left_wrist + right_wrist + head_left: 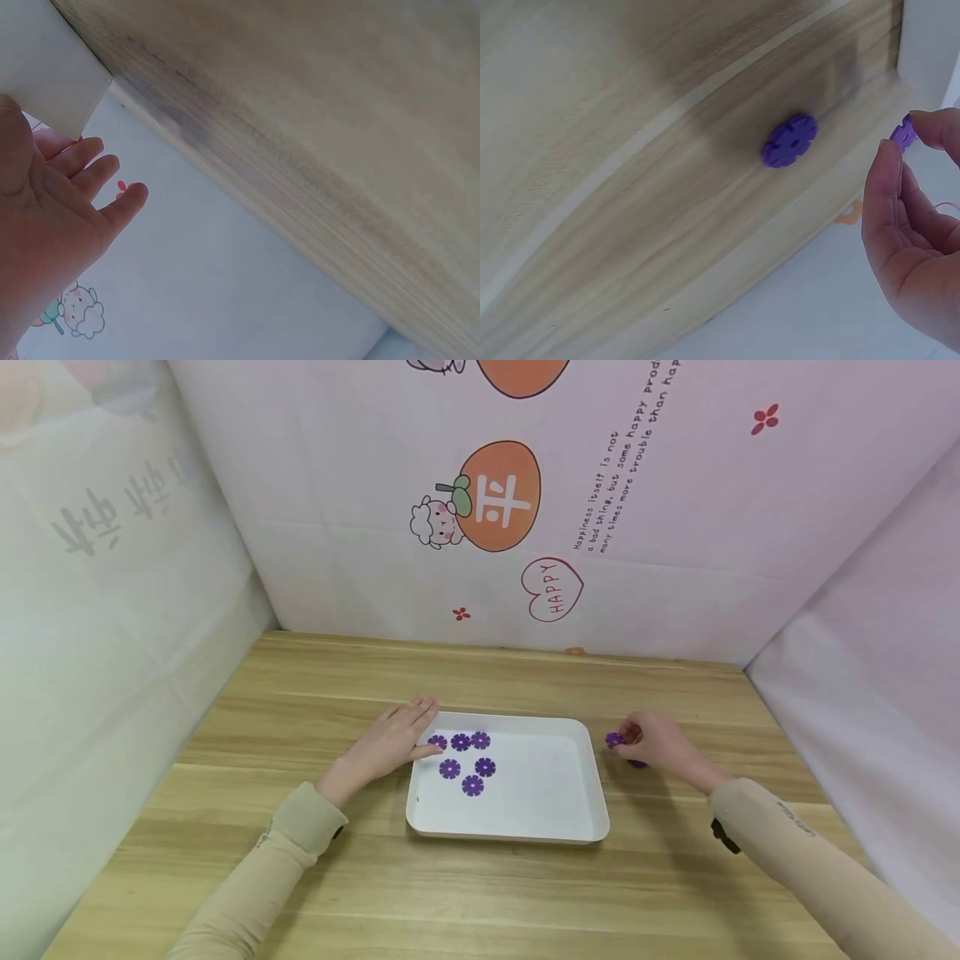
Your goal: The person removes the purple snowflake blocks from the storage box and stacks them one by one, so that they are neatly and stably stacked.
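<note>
Nearest you, your sleeves (825, 877) frame the tray (592, 810). Your right hand (660, 745) pinches a purple disc (614, 740) just right of the tray; a second disc (789, 140) lies on the bench (480, 893) beside it. Your left hand (390, 745) rests flat, fingers straight, on the tray's left rim, near six discs (465, 760) inside.

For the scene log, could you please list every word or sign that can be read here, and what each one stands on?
"HAPPY": inside a red heart outline on the backdrop sheet.
"Happiness itself is not a bad thing, but some troubles..." and "many times more trouble than happ...": small slanted text, partly cut off and only partly legible.
A white Chinese character: on the orange fruit.
Left wall: mirrored grey characters, unreadable.
</note>
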Demonstrator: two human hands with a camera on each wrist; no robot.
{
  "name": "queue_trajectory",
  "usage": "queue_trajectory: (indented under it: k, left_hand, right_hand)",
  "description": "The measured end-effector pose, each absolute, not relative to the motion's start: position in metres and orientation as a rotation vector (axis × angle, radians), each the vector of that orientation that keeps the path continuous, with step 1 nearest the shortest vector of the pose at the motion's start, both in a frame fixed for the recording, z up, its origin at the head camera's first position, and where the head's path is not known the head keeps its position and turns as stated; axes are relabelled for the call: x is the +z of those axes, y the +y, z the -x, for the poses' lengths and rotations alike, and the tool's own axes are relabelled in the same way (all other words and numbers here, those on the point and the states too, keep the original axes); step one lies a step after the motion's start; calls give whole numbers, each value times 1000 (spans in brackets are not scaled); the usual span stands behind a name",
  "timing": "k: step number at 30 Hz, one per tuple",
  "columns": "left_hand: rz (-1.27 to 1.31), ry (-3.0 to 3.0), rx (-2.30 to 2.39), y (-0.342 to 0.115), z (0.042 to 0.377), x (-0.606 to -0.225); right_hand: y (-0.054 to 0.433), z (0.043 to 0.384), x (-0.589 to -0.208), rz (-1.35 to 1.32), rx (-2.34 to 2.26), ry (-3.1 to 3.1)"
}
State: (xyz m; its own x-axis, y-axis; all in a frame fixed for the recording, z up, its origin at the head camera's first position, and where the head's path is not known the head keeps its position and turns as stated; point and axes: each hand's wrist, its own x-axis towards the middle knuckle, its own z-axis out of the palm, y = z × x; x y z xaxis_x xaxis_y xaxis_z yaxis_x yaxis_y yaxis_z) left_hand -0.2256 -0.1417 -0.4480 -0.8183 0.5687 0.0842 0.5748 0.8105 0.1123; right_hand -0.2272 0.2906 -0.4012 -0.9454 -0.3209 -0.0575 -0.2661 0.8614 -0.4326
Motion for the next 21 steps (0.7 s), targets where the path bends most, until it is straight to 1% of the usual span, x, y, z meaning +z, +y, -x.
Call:
queue_trajectory:
  k: [7,21]
  left_hand:
    - [936,-2938,-196,-142,226,-448]
    - [943,-2923,-213,-142,225,-446]
  right_hand:
    - [305,227,-406,413,-615,2912]
    - [319,226,-416,403,-537,2937]
